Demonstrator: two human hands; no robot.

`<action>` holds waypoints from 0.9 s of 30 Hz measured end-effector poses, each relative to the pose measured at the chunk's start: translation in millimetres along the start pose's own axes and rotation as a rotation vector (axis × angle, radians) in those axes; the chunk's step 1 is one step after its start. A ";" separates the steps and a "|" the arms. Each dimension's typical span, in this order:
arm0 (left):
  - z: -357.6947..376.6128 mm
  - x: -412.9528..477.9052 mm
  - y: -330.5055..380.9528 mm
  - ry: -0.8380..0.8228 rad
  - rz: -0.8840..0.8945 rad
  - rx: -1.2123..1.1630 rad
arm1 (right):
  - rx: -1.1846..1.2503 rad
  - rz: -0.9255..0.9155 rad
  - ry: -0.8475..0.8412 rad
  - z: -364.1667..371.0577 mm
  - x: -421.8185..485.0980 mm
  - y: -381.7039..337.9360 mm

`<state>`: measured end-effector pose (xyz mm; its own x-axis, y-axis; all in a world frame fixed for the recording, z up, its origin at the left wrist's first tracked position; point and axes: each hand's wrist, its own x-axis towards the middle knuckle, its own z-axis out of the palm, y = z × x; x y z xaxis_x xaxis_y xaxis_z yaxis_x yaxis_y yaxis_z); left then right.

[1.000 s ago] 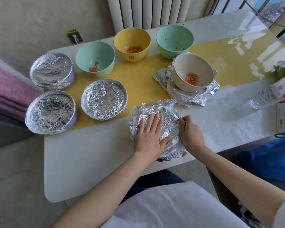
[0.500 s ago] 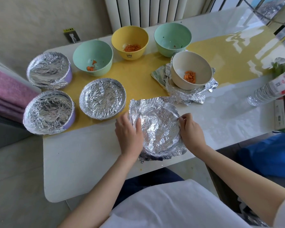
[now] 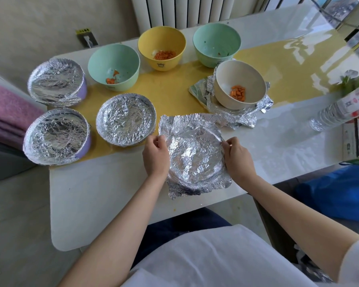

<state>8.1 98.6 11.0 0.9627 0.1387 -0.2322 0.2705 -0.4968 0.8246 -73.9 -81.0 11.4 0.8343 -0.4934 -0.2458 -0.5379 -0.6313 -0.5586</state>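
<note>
Head view: left hand [image 3: 156, 156] and right hand [image 3: 237, 157] pinch opposite edges of the foil [image 3: 195, 154] with curled fingers, over a bowl at the table's [image 3: 104, 195] near edge

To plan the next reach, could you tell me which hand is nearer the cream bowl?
Right. The right hand pinches foil just in front of the cream bowl; the left hand is farther left.

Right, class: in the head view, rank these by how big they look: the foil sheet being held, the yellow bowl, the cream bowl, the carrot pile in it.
1. foil sheet: largest, though nearest the camera.
2. cream bowl and yellow bowl: look alike, so unranked.
3. carrot pile: smallest.
</note>
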 end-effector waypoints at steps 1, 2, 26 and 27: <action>-2.1 -4.2 1.2 -0.009 -0.051 -0.047 | 0.001 0.001 0.000 -0.9 0.3 0.2; -4.5 -9.6 0.8 -0.026 -0.094 -0.084 | 0.003 -0.001 0.000 -1.8 0.3 0.6; -29.9 -41.2 -28.0 -0.451 -0.291 -0.082 | -0.246 -0.319 -0.374 -19.3 78.3 -66.7; -31.6 -39.3 -28.2 -0.459 -0.296 -0.080 | -0.276 -0.321 -0.410 -19.0 84.0 -68.5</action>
<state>-37.3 134.2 13.1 0.7515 -0.1338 -0.6460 0.5456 -0.4245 0.7226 30.8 -90.6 44.1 0.9096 -0.0152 -0.4153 -0.2165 -0.8703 -0.4424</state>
